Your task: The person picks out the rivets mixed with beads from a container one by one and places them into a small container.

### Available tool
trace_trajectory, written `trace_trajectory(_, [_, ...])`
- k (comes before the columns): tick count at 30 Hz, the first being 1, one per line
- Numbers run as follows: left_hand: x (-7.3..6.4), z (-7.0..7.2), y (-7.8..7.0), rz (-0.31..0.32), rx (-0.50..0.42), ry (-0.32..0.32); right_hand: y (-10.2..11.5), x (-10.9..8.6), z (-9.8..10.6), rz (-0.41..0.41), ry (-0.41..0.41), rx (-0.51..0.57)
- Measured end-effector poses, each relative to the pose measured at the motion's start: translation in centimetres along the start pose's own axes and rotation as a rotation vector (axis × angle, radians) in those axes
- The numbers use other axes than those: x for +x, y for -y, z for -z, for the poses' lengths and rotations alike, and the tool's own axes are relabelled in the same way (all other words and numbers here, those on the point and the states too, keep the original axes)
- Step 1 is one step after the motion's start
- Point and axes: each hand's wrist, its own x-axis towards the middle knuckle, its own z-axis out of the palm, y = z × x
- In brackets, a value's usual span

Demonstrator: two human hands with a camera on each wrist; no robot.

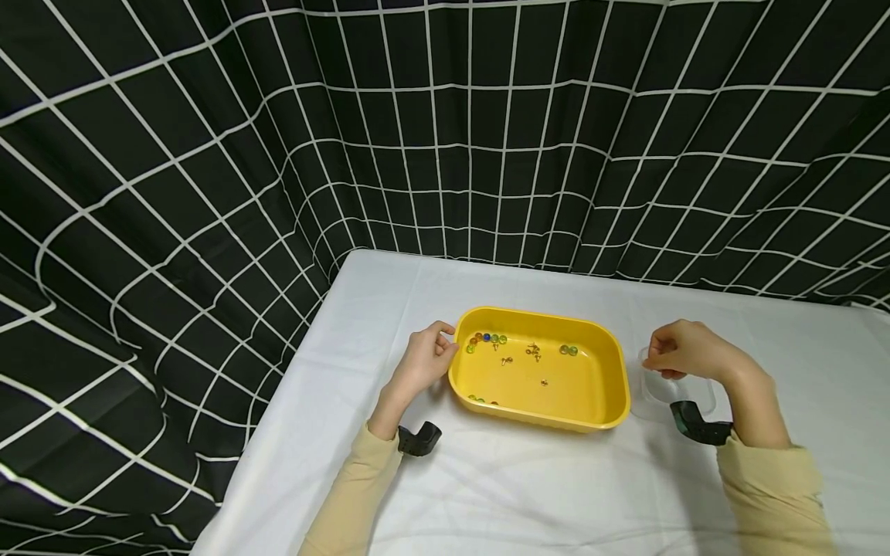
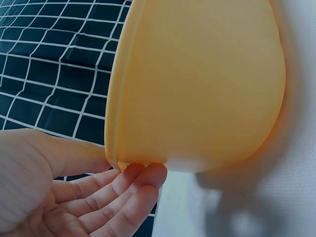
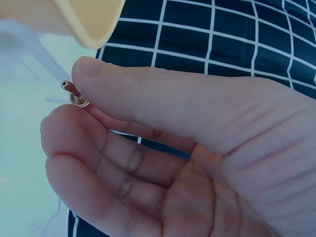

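Observation:
Around the left end of the yellow tray (image 1: 584,380), my left hand (image 1: 426,357) pinches the rim, thumb on top and fingertips under the edge. The left wrist view shows the tray's outer wall (image 2: 202,84) up close. Over a clear plastic container (image 1: 657,392) to the tray's right is my right hand (image 1: 698,354). Its thumb and index finger pinch a small gold-coloured metal piece with a ring and short stem (image 3: 74,93). Similar gold pieces (image 1: 545,383) lie scattered on the tray floor, with coloured glass beads (image 1: 568,350) along the tray's edges.
A white cloth (image 1: 445,494) covers the table. Behind and to the left hangs a black curtain (image 1: 389,162) with a white grid. Black wrist cameras sit on both wrists, the right one (image 1: 698,428) close to the clear container.

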Motion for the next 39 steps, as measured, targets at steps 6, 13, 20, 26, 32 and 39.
trace_trajectory(6, [0.0,0.0,0.0,-0.003,0.000,0.001,-0.7,-0.5,-0.2,-0.015,-0.001,-0.011])
trace_trajectory(13, [0.0,-0.1,0.1,-0.006,0.003,-0.005,-1.4,-0.9,-0.4,-0.030,-0.006,0.001])
trace_trajectory(20, [0.0,-0.1,0.1,-0.004,-0.001,-0.003,-1.7,-1.0,-0.4,-0.045,-0.007,-0.003])
trace_trajectory(26, [0.0,-0.1,0.1,-0.006,0.005,0.000,-1.9,-1.1,-0.4,-0.053,-0.012,0.001])
trace_trajectory(32, [0.0,0.0,0.0,-0.006,0.007,-0.002,-2.0,-1.1,-0.3,-0.070,-0.007,0.012])
trace_trajectory(39, [0.0,0.0,0.0,-0.009,0.007,-0.006,-2.2,-1.1,-0.2,-0.099,0.000,0.000])
